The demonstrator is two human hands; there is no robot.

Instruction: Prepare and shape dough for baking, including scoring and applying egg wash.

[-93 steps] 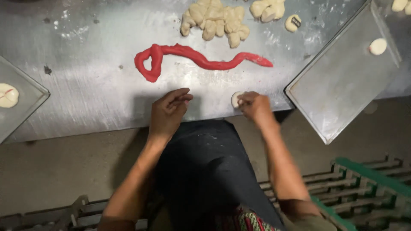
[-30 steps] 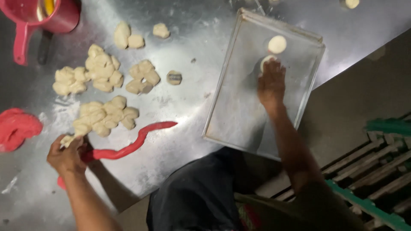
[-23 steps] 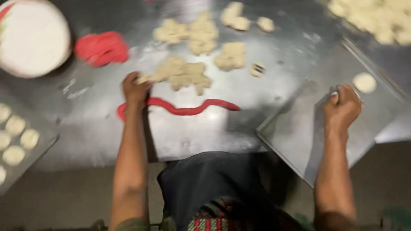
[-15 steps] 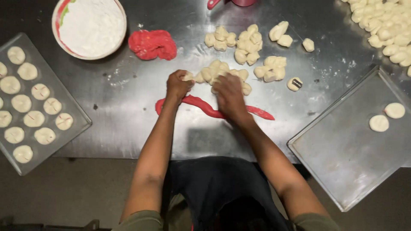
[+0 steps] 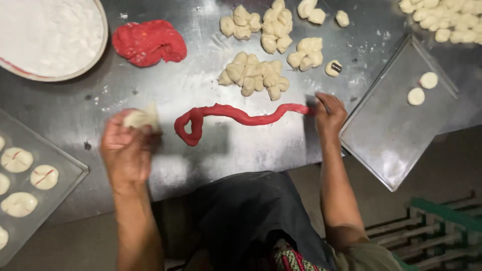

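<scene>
Left hand (image 5: pixel 126 150) curled round a pale dough lump (image 5: pixel 139 118), near-left | right hand (image 5: pixel 327 113) pinching the right end of the long red dough rope (image 5: pixel 236 115) mid-worktop (image 5: pixel 241 150) | step: likely tearing off red; next needs a clean pinch.

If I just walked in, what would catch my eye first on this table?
The long red dough rope snaking across the middle of the steel table, its far end under the right hand. Behind it to the left lies a red dough lump. The left hand holds a pale dough piece.
</scene>
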